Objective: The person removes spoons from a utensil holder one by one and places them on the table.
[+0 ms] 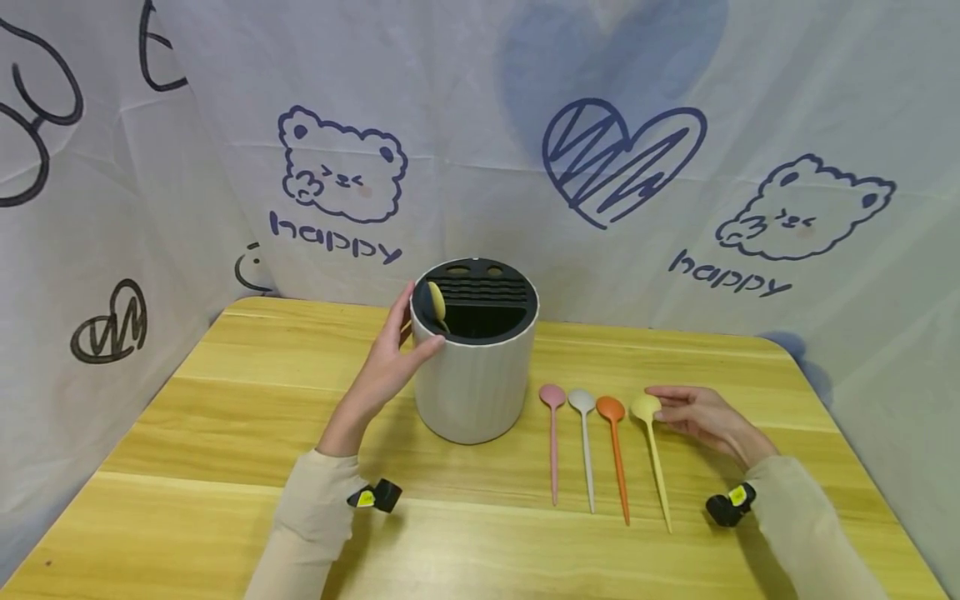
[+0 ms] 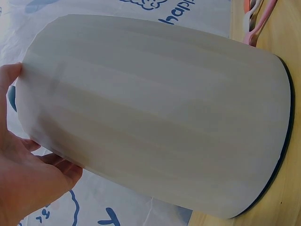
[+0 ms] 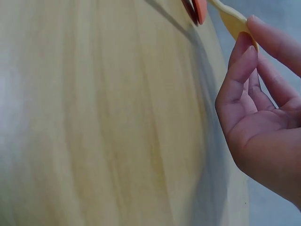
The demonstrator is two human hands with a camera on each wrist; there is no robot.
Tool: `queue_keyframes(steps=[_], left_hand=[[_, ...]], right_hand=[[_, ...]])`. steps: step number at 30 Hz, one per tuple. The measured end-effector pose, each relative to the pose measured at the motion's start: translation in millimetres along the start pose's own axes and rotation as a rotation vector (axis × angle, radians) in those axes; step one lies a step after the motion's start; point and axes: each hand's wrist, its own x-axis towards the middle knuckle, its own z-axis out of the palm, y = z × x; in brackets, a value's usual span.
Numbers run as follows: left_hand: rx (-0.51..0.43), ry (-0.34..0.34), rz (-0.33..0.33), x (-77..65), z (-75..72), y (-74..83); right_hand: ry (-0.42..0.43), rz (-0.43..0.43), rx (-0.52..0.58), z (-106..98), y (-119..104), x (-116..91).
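A white round utensil holder [image 1: 472, 383] with a black slotted top stands upright on the table. My left hand [image 1: 392, 362] grips its left side near the rim, thumb toward the front and fingers round the wall. In its opening leans a spoon with a yellow bowl [image 1: 437, 302], beside a dark blue rounded shape [image 2: 12, 99]. To the right, a pale yellow spoon [image 1: 655, 467] has its bowl pinched between the thumb and fingers of my right hand [image 1: 708, 421]. In the right wrist view, the bowl's edge [image 3: 235, 23] shows between the fingertips.
Left of the yellow spoon lie a pink spoon [image 1: 553, 442], a grey-white spoon [image 1: 585, 446] and an orange spoon [image 1: 617, 458], side by side with bowls away from me. The wooden table [image 1: 225, 417] ends at a printed cloth backdrop [image 1: 480, 167].
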Motion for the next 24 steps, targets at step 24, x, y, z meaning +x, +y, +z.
queue_keyframes(steps=[24], left_hand=[[0.014, 0.002, -0.005, 0.0, 1.7, 0.4]], right_hand=[[0.012, 0.005, -0.091, -4.6, 7.9, 9.4]])
